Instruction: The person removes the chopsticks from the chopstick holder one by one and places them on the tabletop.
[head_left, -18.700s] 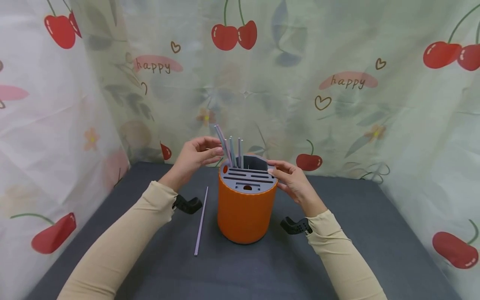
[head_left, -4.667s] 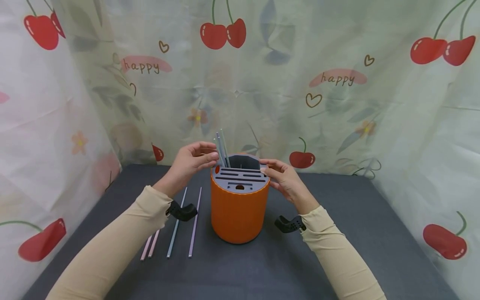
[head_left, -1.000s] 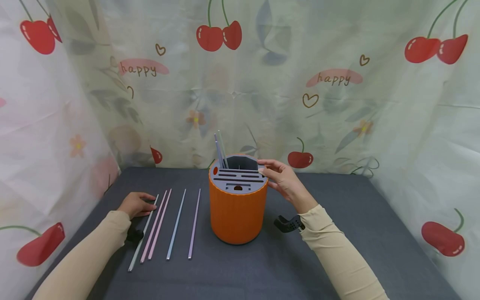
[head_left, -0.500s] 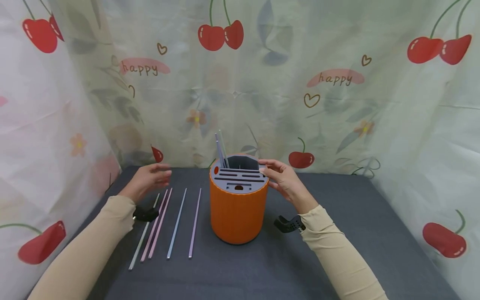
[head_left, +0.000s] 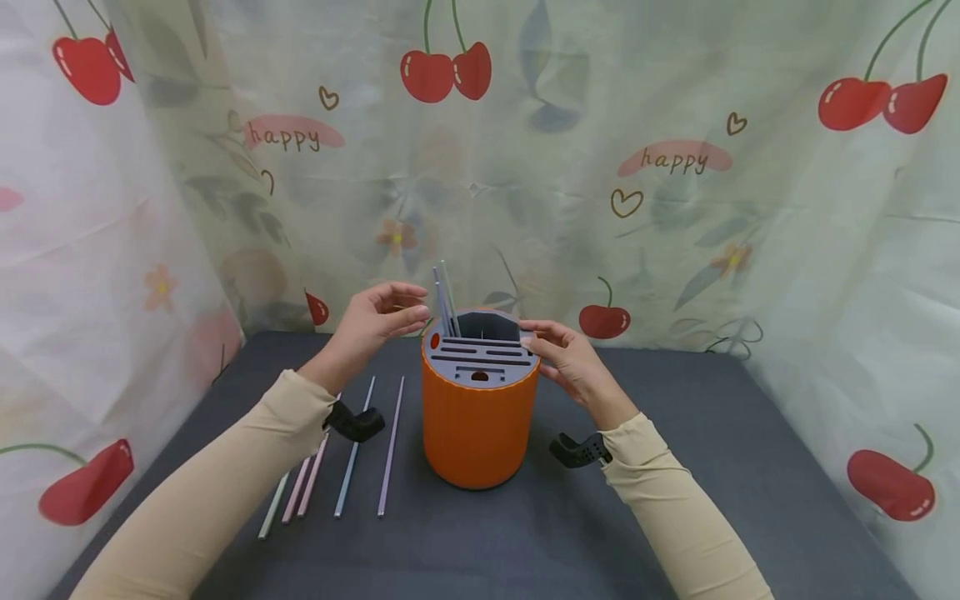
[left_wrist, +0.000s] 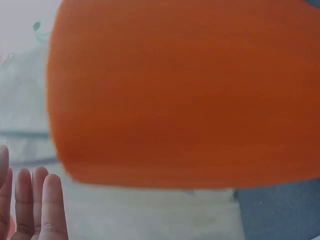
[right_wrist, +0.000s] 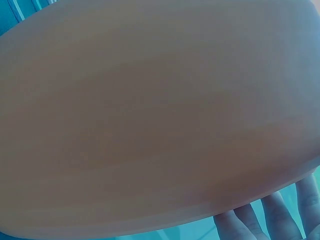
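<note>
An orange utensil holder (head_left: 478, 433) with a grey slotted top (head_left: 480, 360) stands upright on the dark table. Two thin chopsticks (head_left: 441, 300), one purple and one pale green, lean up out of its back left opening. Beside them hovers my left hand (head_left: 367, 325), thumb and fingers apart, nothing between them; the left wrist view shows its straight fingers (left_wrist: 52, 205) short of the chopsticks (left_wrist: 30, 162). My right hand (head_left: 573, 362) grips the holder's right rim, thumb over the top edge. In the right wrist view its fingers (right_wrist: 280, 215) pass behind the wall.
Several chopsticks lie roughly side by side left of the holder: a purple chopstick (head_left: 391, 450), a blue chopstick (head_left: 348, 479), two pink ones and a green chopstick (head_left: 273, 507), partly under my left forearm. A cherry-print curtain (head_left: 480, 200) surrounds the table (head_left: 637, 542).
Earlier, chopsticks were drawn from the holder and laid on the table at left. In the last second my left hand left the green chopstick there and rose rightward to the holder. Right hand stays.
</note>
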